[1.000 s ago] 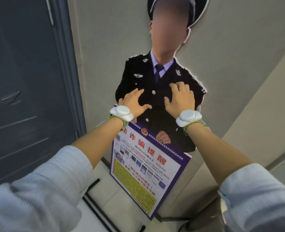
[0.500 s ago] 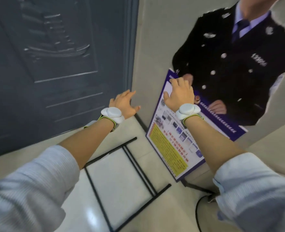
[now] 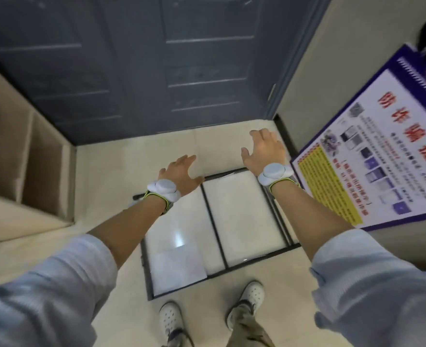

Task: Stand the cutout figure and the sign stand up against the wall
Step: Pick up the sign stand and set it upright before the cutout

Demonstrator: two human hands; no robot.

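Note:
The cutout figure (image 3: 392, 146), a uniformed figure holding a purple-edged printed poster, leans upright against the beige wall at the right; only its lower part shows. The sign stand (image 3: 215, 229), a black metal frame with a centre bar, lies flat on the pale floor in front of my feet. My left hand (image 3: 180, 175) hovers over the frame's far left corner, fingers spread, holding nothing. My right hand (image 3: 263, 149) hangs open above the frame's far right corner, just left of the poster's edge. Neither hand touches the frame, as far as I can tell.
A dark grey panelled door (image 3: 141, 66) fills the wall ahead. Beige steps or shelving (image 3: 31, 156) rise at the left. My two white shoes (image 3: 212, 311) stand at the near end of the frame. The floor is glossy tile.
Both hands left the cutout, which stays leaning on the wall. My view swung left and down, and the hands now reach over the frame on the floor.

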